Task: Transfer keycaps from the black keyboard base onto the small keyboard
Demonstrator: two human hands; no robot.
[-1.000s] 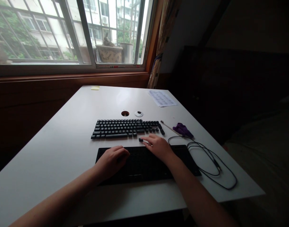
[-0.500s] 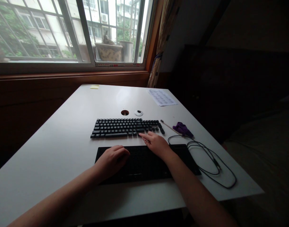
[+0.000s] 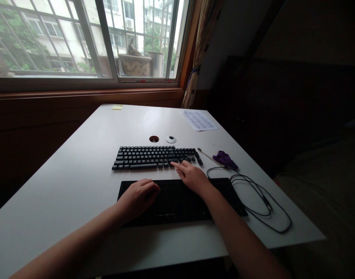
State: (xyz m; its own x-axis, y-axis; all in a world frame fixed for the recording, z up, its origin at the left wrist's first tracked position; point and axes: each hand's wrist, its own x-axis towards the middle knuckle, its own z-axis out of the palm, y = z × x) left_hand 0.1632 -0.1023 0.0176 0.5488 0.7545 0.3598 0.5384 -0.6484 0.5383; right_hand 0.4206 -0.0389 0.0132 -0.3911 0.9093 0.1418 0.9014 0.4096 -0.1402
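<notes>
Rows of loose-looking black keycaps (image 3: pixel 142 157) lie on the white desk in the layout of a keyboard. In front of them is a dark keyboard base (image 3: pixel 177 209), its surface too dark for detail. My left hand (image 3: pixel 141 193) rests over the base's left part, fingers curled and closed; what they hold, if anything, is hidden. Above the base's far edge, my right hand (image 3: pixel 190 176) stretches its index finger to the lower right keycaps, at or touching one. Its other fingers are bent under, with a small shiny spot, perhaps a ring, beside them.
Right of the keycaps lie a thin brush-like stick (image 3: pixel 208 155), a purple cloth (image 3: pixel 225 160) and a looped black cable (image 3: pixel 277 231). Farther back are a desk hole (image 3: pixel 154 139), a round white cover (image 3: pixel 170 139), printed paper (image 3: pixel 199 121) and a yellow note (image 3: pixel 117 107).
The whole view has shifted very slightly. My right index finger stays at the lower right keycaps, and my left hand keeps its place on the base.
</notes>
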